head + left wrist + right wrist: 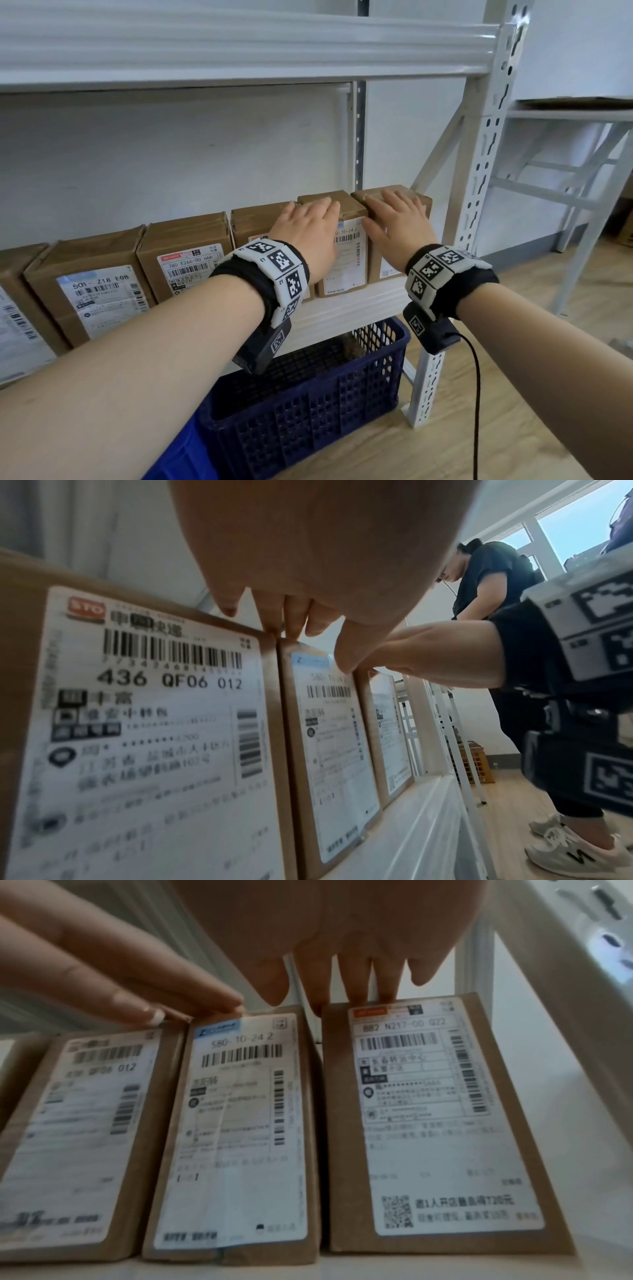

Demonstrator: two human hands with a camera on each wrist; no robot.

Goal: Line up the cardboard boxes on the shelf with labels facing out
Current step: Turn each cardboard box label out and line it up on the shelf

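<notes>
The work is at the far right end of the row, in what looks like the closing step: squaring up the last two cardboard boxes on the white shelf [349, 310]. The left hand [310, 229] lies with straight, relaxed fingers over the top front edge of the 580-10-24 2 box [236, 1123], the second box from the right, gripping nothing. The right hand [399, 224] rests flat and spread on top of the 882 N217-00 022 box [441, 1118], the end box beside the perforated upright [479, 192]; its fingers are straight and it grips nothing.

In the right wrist view a narrow dark gap separates these two boxes, and the end box seems to sit slightly apart from its neighbour. The next move probably calls for sliding the end box leftward until the sides touch, then nudging both fronts level with the shelf edge, with light, even pressure so neither box twists.

Every box is plain brown cardboard, standing upright, with a white shipping label and barcodes on the face turned outward. The 436 QF06 012 box [143, 723] stands close against the left hand's box, and further left stand the 780 E266-00 666 box [186, 263] and the 501- Z18 E0B box [92, 294]. A dark blue crate [308, 404] sits on the floor below.
</notes>
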